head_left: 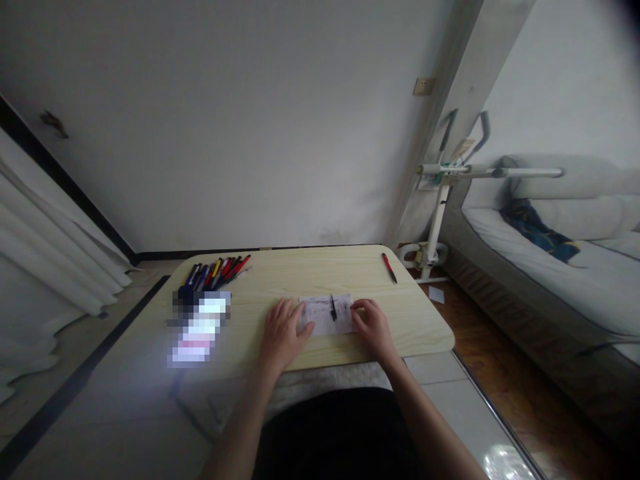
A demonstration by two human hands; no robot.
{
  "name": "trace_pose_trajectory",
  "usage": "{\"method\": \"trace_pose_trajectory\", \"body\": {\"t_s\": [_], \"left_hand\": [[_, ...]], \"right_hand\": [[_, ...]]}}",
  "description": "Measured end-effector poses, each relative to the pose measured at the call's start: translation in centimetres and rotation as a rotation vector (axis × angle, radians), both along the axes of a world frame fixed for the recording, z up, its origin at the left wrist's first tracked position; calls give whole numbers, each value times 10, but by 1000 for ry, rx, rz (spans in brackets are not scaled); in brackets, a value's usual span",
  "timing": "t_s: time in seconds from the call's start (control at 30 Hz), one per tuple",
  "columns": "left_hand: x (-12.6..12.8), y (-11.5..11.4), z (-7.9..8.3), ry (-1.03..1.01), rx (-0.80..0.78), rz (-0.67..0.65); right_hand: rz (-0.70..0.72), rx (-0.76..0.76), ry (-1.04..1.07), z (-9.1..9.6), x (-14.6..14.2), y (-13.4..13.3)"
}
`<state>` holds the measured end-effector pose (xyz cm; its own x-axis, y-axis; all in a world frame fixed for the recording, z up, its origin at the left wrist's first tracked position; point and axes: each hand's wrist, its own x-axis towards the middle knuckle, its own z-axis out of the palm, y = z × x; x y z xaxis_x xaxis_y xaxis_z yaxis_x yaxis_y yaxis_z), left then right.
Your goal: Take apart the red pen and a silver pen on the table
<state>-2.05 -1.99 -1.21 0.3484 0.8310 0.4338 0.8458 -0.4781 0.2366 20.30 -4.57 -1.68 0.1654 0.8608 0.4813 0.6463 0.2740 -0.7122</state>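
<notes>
A small sheet of paper (320, 324) with dark handwriting lies on the pale wooden table (280, 273) in front of me. On it are a slim black pen piece (333, 303) and a shorter dark piece (334, 315) whose kind is too small to tell. My left hand (285, 331) rests at the paper's left side, fingers stretched out and the thumb apart over its edge. At the right edge, my right hand (371, 327) has curled fingers, with thumb and forefinger close together on the paper.
A heap of pens and markers (215, 272) lies at the table's back left, next to a bright pixelated patch (200, 330). One red pen (389, 268) sits at the back right. Beyond the table's right side stand a white exercise machine (436, 227) and a bed (550, 267).
</notes>
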Motion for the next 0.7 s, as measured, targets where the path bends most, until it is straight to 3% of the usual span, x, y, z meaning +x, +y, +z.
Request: {"method": "trace_pose_trajectory", "body": {"t_s": [0.23,0.7], "left_hand": [[-1,1,1,71,-73,-9],[2,0,1,96,-56,32]], "right_hand": [[-8,-13,-3,-1,1,1],[-18,-12,4,0,-1,0]]}}
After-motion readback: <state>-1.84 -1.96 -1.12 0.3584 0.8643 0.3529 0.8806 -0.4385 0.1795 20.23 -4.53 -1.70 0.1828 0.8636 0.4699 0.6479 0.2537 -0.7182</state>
